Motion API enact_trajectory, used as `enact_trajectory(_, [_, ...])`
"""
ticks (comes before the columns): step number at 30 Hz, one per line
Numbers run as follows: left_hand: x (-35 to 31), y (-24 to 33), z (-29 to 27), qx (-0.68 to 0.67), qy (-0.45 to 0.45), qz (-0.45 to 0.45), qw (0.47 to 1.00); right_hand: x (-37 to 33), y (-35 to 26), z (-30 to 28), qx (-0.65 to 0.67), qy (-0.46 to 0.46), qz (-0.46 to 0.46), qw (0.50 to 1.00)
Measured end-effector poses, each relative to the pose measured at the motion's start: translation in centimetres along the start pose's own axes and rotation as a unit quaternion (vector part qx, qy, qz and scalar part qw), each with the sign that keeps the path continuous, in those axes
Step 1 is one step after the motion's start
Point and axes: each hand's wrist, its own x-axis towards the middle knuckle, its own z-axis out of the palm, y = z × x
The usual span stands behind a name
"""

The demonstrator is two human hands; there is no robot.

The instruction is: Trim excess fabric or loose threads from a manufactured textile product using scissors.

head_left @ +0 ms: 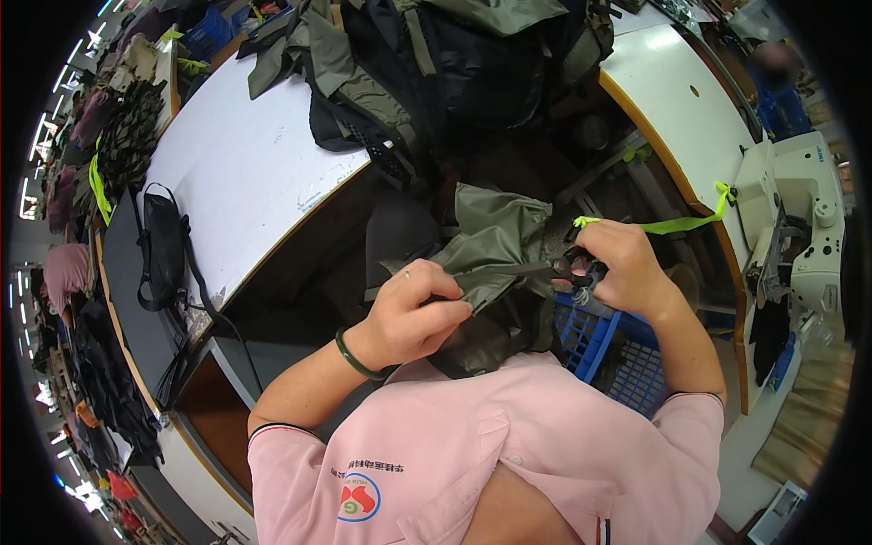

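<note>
My left hand (420, 309) is closed in a pinch on the edge of an olive-green fabric piece (500, 227), which hangs over my lap. In my right hand (622, 268) is a pair of scissors (536, 269) with dark handles. Its blades point left across the fabric toward my left fingers; whether they are parted I cannot tell. A neon-yellow ribbon (681, 224) runs from near the scissors handles to the table edge on the right. Below my right hand stands a blue plastic basket (590, 341).
A white table (245, 154) curves round on the left, with a black pouch (162, 250) and strap on its edge. Black and olive bags (463, 73) are heaped at the far side. A white sewing machine (804, 227) stands on the right table (668, 91).
</note>
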Motion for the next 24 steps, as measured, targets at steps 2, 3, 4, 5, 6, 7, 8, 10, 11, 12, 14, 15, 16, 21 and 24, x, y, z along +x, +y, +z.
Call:
enact_trajectory(2, [0.8, 0.5, -0.3, -0.086, -0.028, -0.157, 0.983, 0.0, 0.0, -0.3, -0.019, 0.025, -0.001, 1.000])
enact_trajectory(3, [0.9, 0.5, -0.3, -0.084, -0.027, -0.157, 0.984, 0.2, -0.3, -0.6, -0.030, 0.021, -0.001, 0.999])
enact_trajectory(4, [0.9, 0.4, -0.2, -0.251, -0.011, -0.316, 0.915, 0.4, -0.5, -0.8, -0.041, 0.016, 0.000, 0.999])
enact_trajectory(5, [0.9, 0.2, -0.2, -0.404, 0.006, -0.456, 0.793, 0.6, -0.4, -0.9, -0.042, 0.016, -0.002, 0.999])
enact_trajectory(6, [0.9, -0.2, -0.5, -0.468, 0.004, -0.504, 0.726, 0.8, -0.4, -1.0, -0.084, 0.046, -0.028, 0.995])
enact_trajectory(7, [0.9, -0.3, -0.6, -0.468, 0.005, -0.504, 0.727, 0.9, -0.4, -1.1, -0.126, 0.075, -0.054, 0.988])
enact_trajectory(8, [0.9, -0.4, -0.6, -0.513, 0.022, -0.522, 0.681, 1.0, -0.3, -1.3, -0.126, 0.076, -0.055, 0.988])
enact_trajectory(10, [0.9, -0.6, -0.6, -0.557, 0.038, -0.537, 0.632, 1.2, -0.3, -1.6, -0.172, 0.060, -0.058, 0.982])
enact_trajectory(11, [0.8, -0.7, -0.6, -0.568, 0.044, -0.546, 0.614, 1.3, -0.4, -1.8, -0.173, 0.060, -0.059, 0.981])
enact_trajectory(12, [0.8, -0.8, -0.5, -0.579, 0.050, -0.556, 0.595, 1.4, -0.6, -2.0, -0.180, 0.053, -0.058, 0.980])
enact_trajectory(14, [1.0, -0.7, -0.4, -0.580, 0.056, -0.554, 0.595, 1.7, -0.8, -2.4, -0.188, 0.045, -0.058, 0.979])
enact_trajectory(15, [1.1, -0.6, -0.3, -0.581, 0.062, -0.553, 0.594, 1.9, -0.9, -2.5, -0.189, 0.038, -0.059, 0.979])
enact_trajectory(16, [1.1, -0.6, -0.2, -0.580, 0.064, -0.553, 0.595, 2.1, -0.9, -2.6, -0.190, 0.031, -0.061, 0.979])
enact_trajectory(21, [1.4, -0.5, 0.0, -0.564, 0.068, -0.541, 0.621, 2.8, -1.3, -3.3, -0.181, 0.001, -0.060, 0.982])
enact_trajectory(24, [1.6, -0.4, -0.1, -0.556, 0.061, -0.547, 0.624, 3.1, -1.6, -3.7, -0.166, -0.029, -0.055, 0.984])
